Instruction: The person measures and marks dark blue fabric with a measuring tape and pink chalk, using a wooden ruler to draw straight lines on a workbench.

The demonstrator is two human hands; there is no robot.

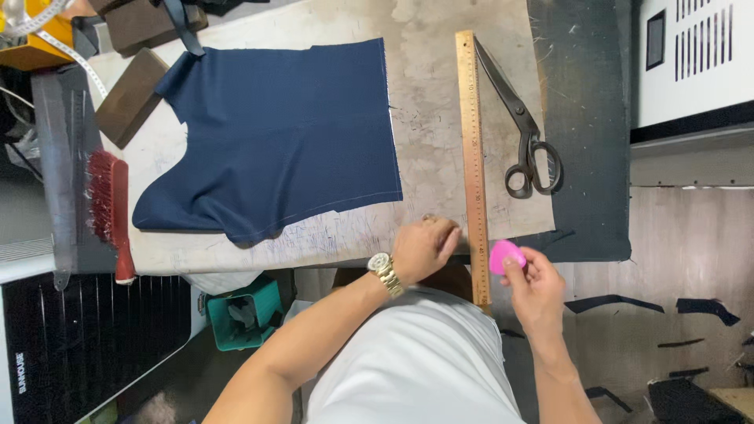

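Low center of frame, right hand (538,286) pinches pink chalk (506,256), left hand (422,247) curled empty-ish by the ruler (473,157); navy fabric (275,133) looks cut, maybe unmarked.

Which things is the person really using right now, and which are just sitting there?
In use:
right hand holding the pink chalk
left hand resting on the table edge
wooden ruler between the hands

Just lying about:
navy cloth
black scissors
red brush
brown blocks
green bin
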